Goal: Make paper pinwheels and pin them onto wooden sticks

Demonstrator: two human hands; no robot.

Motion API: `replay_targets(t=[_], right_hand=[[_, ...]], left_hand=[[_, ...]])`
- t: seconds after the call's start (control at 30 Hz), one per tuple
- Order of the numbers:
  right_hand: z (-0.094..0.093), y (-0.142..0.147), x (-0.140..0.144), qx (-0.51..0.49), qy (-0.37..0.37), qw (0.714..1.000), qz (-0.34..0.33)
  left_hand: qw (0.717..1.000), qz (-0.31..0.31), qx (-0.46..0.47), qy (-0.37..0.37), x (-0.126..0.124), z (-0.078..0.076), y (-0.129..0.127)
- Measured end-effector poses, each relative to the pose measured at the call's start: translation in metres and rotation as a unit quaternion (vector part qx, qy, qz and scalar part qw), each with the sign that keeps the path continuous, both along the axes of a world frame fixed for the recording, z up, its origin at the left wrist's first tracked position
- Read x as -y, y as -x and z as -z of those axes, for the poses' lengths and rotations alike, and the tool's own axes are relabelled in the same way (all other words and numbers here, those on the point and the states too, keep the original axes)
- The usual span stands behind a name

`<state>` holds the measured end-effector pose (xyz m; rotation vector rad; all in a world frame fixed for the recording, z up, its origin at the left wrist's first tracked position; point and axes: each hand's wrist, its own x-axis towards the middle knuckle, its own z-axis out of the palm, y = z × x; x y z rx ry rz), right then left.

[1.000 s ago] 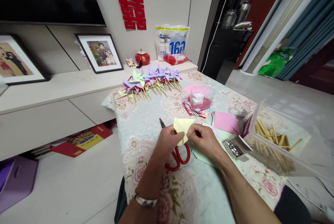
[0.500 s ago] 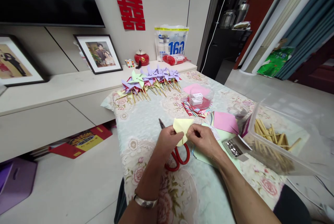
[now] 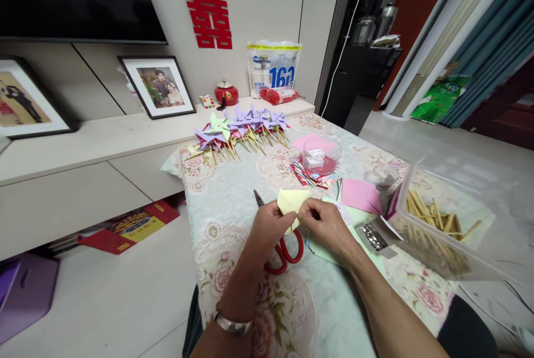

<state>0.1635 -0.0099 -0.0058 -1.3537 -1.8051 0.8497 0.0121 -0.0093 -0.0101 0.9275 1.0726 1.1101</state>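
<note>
A: Floral cloth covers the bench [image 3: 233, 191], and behind it a low shelf carries a framed photo [image 3: 157, 85] under the dark television; from left, what do you see on the bench?

B: At the far end lies a row of paper pinwheels [image 3: 242, 127], purple and green, on wooden sticks; nearer to me the red scissors [image 3: 283, 249] lie flat, partly under the hands.

A: And the hands?

B: The left hand [image 3: 271, 224] is closed in a pinch on the lower left edge of the yellow paper [image 3: 292, 202]; the right hand [image 3: 325, 224] pinches the same paper at its right side, thumb against fingers; the paper is lifted a little above the scissors, between both hands.

A: Has something changed since one second ago?

B: Very little; the left thumb has moved slightly higher on the paper, and the paper keeps almost the same place; I judge that the folding continues slowly, without a new step.

A: What is more to the right?

B: A small clear tub [image 3: 321, 155] stands on coloured sheets; then a pink sheet [image 3: 361, 194]; then a box of staples [image 3: 373, 235]; last, a clear container [image 3: 459, 224] with wooden sticks [image 3: 429, 216] inside.
</note>
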Motion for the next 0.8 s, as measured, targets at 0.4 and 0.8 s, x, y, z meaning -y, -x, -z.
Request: replay_targets(t=[0.4,0.8], right_hand=[[-0.004,-0.027,-0.011,-0.280,-0.020,0.958,0.059],[-0.002,-0.020,-0.004,-0.270,0.144,0.946,-0.105]], left_hand=[[0.998,0.061,-0.005,0.022,0.001,-0.006,0.007],[0.921,0.277,-0.267,-0.067,-0.025,-0.033,0.025]])
